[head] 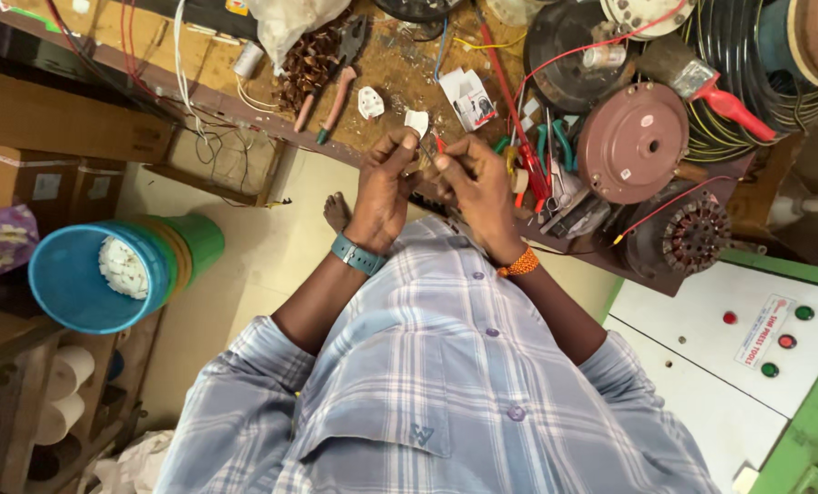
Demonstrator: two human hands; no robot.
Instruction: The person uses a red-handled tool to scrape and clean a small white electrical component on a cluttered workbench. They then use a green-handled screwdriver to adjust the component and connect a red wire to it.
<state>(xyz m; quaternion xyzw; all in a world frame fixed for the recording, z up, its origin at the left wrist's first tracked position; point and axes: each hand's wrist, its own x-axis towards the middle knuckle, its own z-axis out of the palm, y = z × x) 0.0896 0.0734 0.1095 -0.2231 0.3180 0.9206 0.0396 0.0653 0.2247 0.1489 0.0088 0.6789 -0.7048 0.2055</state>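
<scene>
Pinching wire [430, 151] between hands (chest-high)

blue plaid shirt [445, 384], teal watch [358, 255], orange wristband [519, 264]

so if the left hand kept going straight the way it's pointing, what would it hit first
Probably the small white plug piece on the workbench, just beyond the left hand; depth is hard to judge from above.

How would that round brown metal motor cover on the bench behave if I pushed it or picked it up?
The brown motor cover looks like thick cast metal, so it is probably heavy for its size and stiff. It leans on the clutter around it rather than lying flat, so a push may make it slide or tip. Being round, it might roll if stood on edge.
</scene>
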